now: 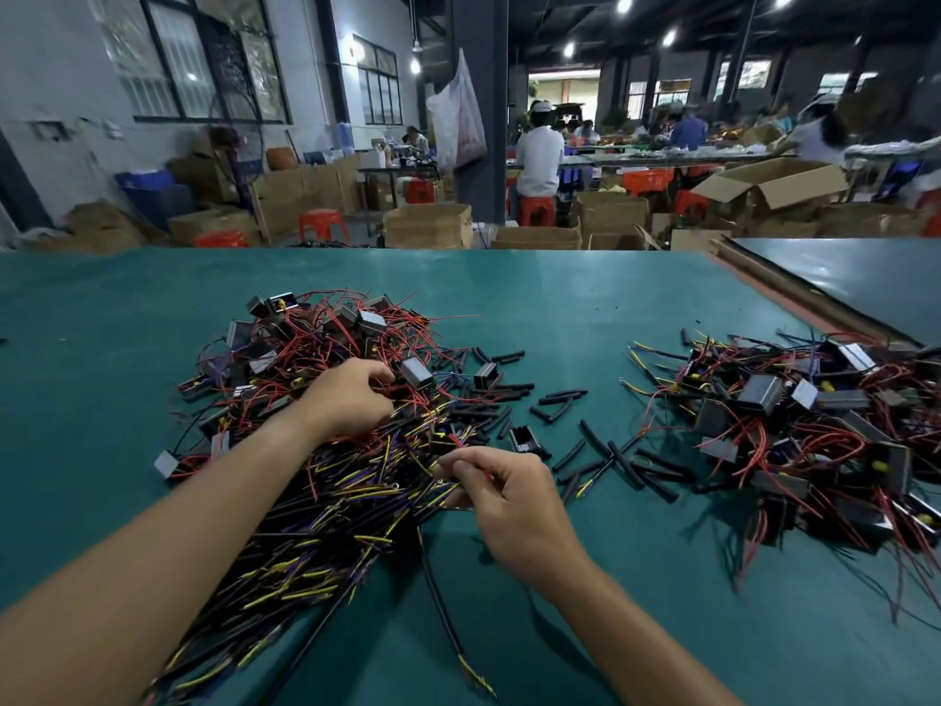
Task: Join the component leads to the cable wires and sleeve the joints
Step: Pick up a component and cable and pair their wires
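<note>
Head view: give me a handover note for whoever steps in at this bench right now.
Left hand: fingers curled in the component pile; grip unclear.
Right hand: pinches a red lead.
Cables heaped by the left forearm; sleeves loose between the piles.
Done: right pile, apparently joined units.
To do: join and sleeve the rest.

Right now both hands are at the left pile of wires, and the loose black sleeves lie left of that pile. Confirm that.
One point is wrong. The head view shows the left hand and right hand at the left pile, but the black sleeves lie right of it, toward the right pile.
</note>
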